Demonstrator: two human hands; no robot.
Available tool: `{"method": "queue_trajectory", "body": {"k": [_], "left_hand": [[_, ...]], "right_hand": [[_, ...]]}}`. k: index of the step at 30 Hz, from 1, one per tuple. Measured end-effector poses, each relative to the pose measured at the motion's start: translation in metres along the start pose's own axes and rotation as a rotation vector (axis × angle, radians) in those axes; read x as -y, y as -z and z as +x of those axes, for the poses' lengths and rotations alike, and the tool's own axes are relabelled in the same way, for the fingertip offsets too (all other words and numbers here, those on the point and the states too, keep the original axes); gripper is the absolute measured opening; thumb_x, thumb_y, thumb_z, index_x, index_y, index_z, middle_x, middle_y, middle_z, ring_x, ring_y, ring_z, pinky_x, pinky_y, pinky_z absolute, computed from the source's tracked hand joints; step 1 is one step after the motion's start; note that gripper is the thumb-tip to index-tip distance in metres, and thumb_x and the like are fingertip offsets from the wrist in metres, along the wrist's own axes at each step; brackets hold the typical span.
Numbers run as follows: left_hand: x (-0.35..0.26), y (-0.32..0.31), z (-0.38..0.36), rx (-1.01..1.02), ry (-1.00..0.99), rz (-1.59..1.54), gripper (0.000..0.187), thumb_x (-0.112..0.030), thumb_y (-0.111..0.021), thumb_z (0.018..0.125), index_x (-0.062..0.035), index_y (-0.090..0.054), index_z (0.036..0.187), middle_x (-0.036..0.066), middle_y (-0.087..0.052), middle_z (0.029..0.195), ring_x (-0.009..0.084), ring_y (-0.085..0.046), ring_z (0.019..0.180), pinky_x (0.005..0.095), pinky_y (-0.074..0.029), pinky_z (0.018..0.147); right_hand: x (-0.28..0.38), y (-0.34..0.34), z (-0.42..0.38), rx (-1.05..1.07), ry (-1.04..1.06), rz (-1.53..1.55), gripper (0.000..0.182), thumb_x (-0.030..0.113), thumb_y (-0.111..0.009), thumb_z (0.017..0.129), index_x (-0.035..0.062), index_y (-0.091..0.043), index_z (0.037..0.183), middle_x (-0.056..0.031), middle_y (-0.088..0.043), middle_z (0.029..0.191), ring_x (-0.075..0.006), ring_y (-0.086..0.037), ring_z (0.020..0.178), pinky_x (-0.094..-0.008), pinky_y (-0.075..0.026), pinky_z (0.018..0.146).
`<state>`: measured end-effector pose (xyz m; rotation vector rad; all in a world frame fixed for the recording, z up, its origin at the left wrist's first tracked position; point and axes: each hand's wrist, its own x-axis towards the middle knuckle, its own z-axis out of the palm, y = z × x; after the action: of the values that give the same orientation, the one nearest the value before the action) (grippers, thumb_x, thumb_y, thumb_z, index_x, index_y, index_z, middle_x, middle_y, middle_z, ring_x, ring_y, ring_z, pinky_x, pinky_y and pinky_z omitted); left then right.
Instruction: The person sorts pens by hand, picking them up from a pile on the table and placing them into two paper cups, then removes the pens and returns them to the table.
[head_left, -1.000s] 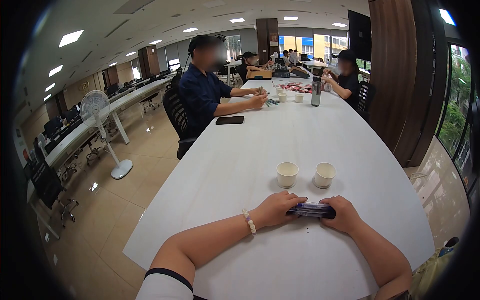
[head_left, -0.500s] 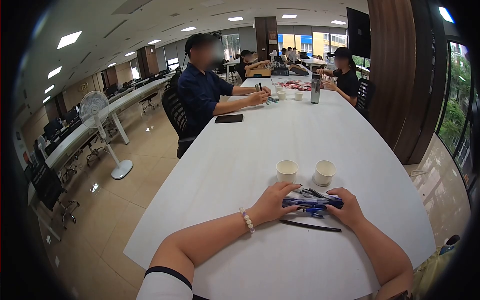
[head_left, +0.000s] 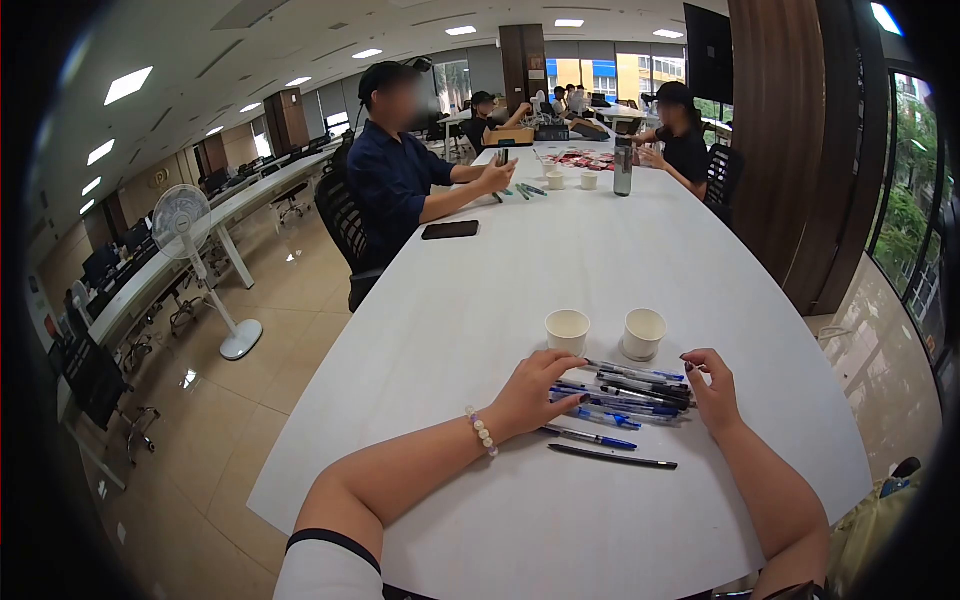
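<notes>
A loose pile of pens (head_left: 630,390), blue, black and clear, lies on the white table in front of me. At the pile's left end rests my left hand (head_left: 535,395), thumb and fingers spread apart and touching the pens. My right hand (head_left: 714,390) is just off the right ends, fingers curved but apart, with nothing in them. Nearer to me, a blue pen (head_left: 592,438) lies separately, and below it a slim black pen (head_left: 612,457). Two white paper cups stand upright beyond the pile, a left cup (head_left: 567,330) and a right cup (head_left: 643,334).
Farther along the table (head_left: 480,300) are a black phone (head_left: 450,230), two more small cups (head_left: 572,180), a grey bottle (head_left: 623,172) and red packets (head_left: 580,160). A person in a dark blue shirt (head_left: 395,175) handles pens at the left; another person (head_left: 685,140) sits at the right.
The bunched pens between my hands have spread into a flatter pile. My right hand has let go and moved slightly right; my left hand's fingers have loosened. A blue pen now lies apart.
</notes>
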<state>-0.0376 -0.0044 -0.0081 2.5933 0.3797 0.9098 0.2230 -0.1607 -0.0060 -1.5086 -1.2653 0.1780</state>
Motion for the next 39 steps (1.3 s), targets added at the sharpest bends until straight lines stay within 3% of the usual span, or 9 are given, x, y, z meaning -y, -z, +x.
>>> {"method": "queue_trajectory", "body": {"k": [6, 11, 12, 16, 22, 25, 28, 34, 39], "left_hand": [[-0.004, 0.006, -0.001, 0.111, 0.005, -0.034, 0.059, -0.022, -0.074, 0.074, -0.0103, -0.05, 0.127, 0.012, -0.046, 0.129, 0.0307, -0.041, 0.122, 0.041, -0.035, 0.102], [-0.013, 0.013, -0.002, 0.366, -0.324, -0.036, 0.078, -0.042, -0.074, 0.069, -0.0138, -0.042, 0.135, 0.015, -0.037, 0.136, 0.035, -0.031, 0.129, 0.0515, -0.022, 0.109], [-0.013, 0.011, -0.004, 0.395, -0.312, -0.042, 0.079, -0.047, -0.072, 0.07, -0.0145, -0.043, 0.135, 0.015, -0.036, 0.138, 0.0349, -0.029, 0.131, 0.0556, -0.017, 0.109], [-0.018, 0.012, -0.006, 0.429, -0.338, 0.019, 0.078, -0.047, -0.073, 0.07, -0.0146, -0.042, 0.135, 0.016, -0.035, 0.139, 0.0349, -0.028, 0.132, 0.0566, -0.016, 0.109], [-0.017, 0.009, -0.003, 0.385, -0.3, 0.089, 0.078, -0.046, -0.073, 0.07, -0.0134, -0.043, 0.134, 0.016, -0.038, 0.137, 0.035, -0.029, 0.131, 0.0526, -0.021, 0.108], [-0.014, 0.007, -0.004, 0.337, -0.277, 0.12, 0.078, -0.044, -0.075, 0.07, -0.0127, -0.044, 0.134, 0.016, -0.039, 0.136, 0.035, -0.032, 0.129, 0.0501, -0.025, 0.107], [-0.011, 0.005, -0.005, 0.287, -0.254, 0.139, 0.078, -0.043, -0.076, 0.069, -0.0123, -0.044, 0.133, 0.016, -0.04, 0.135, 0.0349, -0.035, 0.127, 0.0488, -0.028, 0.106], [-0.01, 0.002, -0.007, 0.243, -0.033, 0.155, 0.08, -0.044, -0.076, 0.069, -0.0106, -0.043, 0.134, 0.019, -0.038, 0.137, 0.0358, -0.036, 0.127, 0.0465, -0.029, 0.106], [-0.009, -0.001, -0.006, 0.275, 0.091, 0.207, 0.092, -0.051, -0.074, 0.07, -0.0092, -0.032, 0.14, 0.024, -0.033, 0.14, 0.0398, -0.033, 0.129, 0.046, -0.029, 0.106]], "right_hand": [[0.008, -0.001, -0.004, 0.118, 0.113, -0.13, 0.026, 0.014, -0.062, 0.08, 0.0052, -0.06, 0.104, -0.0095, -0.057, 0.112, -0.0261, -0.049, 0.108, -0.0364, -0.036, 0.097], [0.016, -0.001, -0.009, 0.252, 0.202, -0.305, 0.04, 0.016, -0.069, 0.072, 0.0085, -0.059, 0.11, -0.009, -0.055, 0.119, -0.0284, -0.046, 0.113, -0.0396, -0.033, 0.1], [0.016, -0.001, -0.009, 0.259, 0.194, -0.294, 0.039, 0.016, -0.069, 0.073, 0.0091, -0.06, 0.11, -0.0088, -0.054, 0.12, -0.0281, -0.045, 0.114, -0.0396, -0.033, 0.1], [0.013, 0.0, -0.008, 0.259, 0.213, -0.297, 0.042, 0.018, -0.07, 0.072, 0.009, -0.059, 0.111, -0.0088, -0.054, 0.12, -0.0283, -0.045, 0.115, -0.0398, -0.033, 0.1], [0.018, -0.002, -0.011, 0.329, 0.253, -0.349, 0.051, 0.023, -0.073, 0.069, 0.0098, -0.056, 0.116, -0.0094, -0.053, 0.123, -0.0291, -0.044, 0.119, -0.0407, -0.034, 0.1], [0.033, -0.009, -0.017, 0.369, 0.321, -0.443, 0.058, 0.034, -0.073, 0.07, 0.0107, -0.054, 0.12, -0.0109, -0.05, 0.128, -0.0298, -0.043, 0.122, -0.0434, -0.033, 0.101], [0.054, -0.021, -0.029, 0.496, 0.452, -0.613, 0.074, 0.055, -0.069, 0.071, 0.0119, -0.049, 0.128, -0.0127, -0.044, 0.135, -0.0302, -0.041, 0.125, -0.0497, -0.027, 0.104], [0.053, -0.019, -0.028, 0.501, 0.394, -0.766, 0.079, 0.056, -0.07, 0.07, 0.0131, -0.046, 0.131, -0.0135, -0.043, 0.137, -0.0303, -0.038, 0.128, -0.0496, -0.026, 0.106], [0.052, -0.014, -0.021, 0.459, 0.283, -0.878, 0.089, 0.06, -0.071, 0.065, 0.0128, -0.043, 0.135, -0.0136, -0.042, 0.138, -0.0298, -0.038, 0.129, -0.0498, -0.026, 0.106]]}}
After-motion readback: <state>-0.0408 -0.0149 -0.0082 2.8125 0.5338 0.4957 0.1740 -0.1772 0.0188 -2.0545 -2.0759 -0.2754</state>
